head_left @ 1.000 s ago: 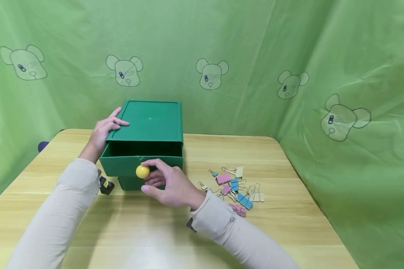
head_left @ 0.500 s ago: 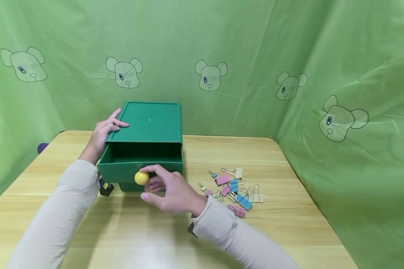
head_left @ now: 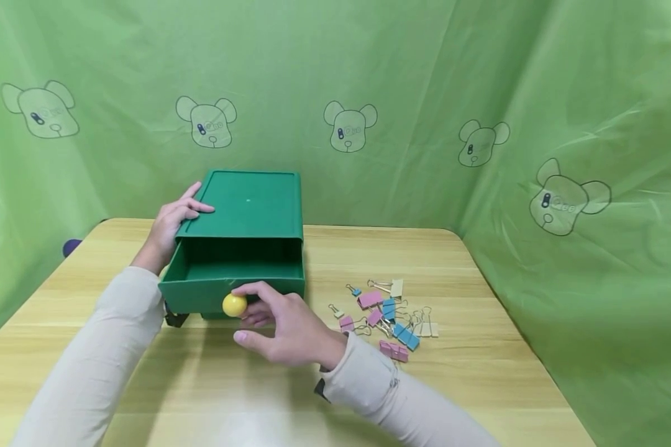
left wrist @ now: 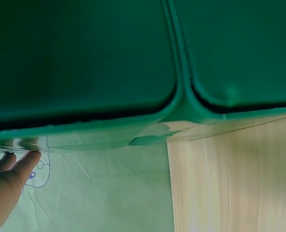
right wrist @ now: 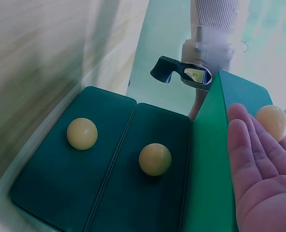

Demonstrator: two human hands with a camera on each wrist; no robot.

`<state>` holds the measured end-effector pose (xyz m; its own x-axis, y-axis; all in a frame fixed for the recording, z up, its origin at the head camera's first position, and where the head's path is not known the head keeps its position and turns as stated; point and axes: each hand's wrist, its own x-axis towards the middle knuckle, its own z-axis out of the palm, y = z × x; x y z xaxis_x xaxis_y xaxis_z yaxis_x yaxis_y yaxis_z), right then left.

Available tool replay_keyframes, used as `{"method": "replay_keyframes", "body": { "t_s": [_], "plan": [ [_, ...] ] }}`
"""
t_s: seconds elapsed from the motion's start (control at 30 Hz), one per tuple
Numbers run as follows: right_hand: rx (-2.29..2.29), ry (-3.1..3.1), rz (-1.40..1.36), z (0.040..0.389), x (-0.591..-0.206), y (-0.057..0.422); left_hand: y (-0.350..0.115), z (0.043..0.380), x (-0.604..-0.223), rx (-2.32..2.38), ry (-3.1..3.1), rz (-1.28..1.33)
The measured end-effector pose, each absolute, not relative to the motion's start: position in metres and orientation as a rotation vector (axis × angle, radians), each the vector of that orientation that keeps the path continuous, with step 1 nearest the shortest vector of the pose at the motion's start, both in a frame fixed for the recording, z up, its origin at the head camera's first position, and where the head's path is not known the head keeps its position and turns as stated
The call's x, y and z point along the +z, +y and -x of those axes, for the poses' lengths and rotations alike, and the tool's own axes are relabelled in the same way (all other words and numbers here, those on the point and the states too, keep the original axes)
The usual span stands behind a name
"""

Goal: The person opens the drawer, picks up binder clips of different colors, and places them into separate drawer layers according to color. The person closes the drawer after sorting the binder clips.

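Note:
A green drawer cabinet (head_left: 251, 202) stands on the table with its top drawer (head_left: 192, 298) pulled partway out. My right hand (head_left: 291, 326) is at that drawer's round yellow knob (head_left: 234, 305). The index finger bends over the knob and other fingers lie behind it, while the thumb stays apart. In the right wrist view the knob (right wrist: 272, 122) shows past the fingers. My left hand (head_left: 170, 223) rests on the cabinet's upper left edge, fingers spread over its top; in the left wrist view its fingers appear at the lower left.
Several binder clips (head_left: 405, 335) in pink, blue and cream lie on the wooden table (head_left: 453, 391), right of the cabinet. Two lower drawers with yellow knobs (right wrist: 155, 159) show in the right wrist view. A green curtain (head_left: 402, 74) hangs behind and at the sides.
The top drawer has slid farther out toward me, with my right hand moving along at its knob. My left hand has kept its place on the cabinet.

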<state>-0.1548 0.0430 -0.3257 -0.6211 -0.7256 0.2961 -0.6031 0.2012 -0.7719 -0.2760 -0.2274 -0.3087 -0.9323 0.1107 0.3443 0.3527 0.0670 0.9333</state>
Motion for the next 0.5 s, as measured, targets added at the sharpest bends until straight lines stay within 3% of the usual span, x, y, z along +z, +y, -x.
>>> {"method": "replay_keyframes", "body": {
  "t_s": [0.5],
  "plan": [
    [-1.367, 2.325, 1.33, 0.1471, -0.3248, 0.046, -0.2266, 0.2769, -0.3098, -1.963, -2.136, 0.485]
  ]
}}
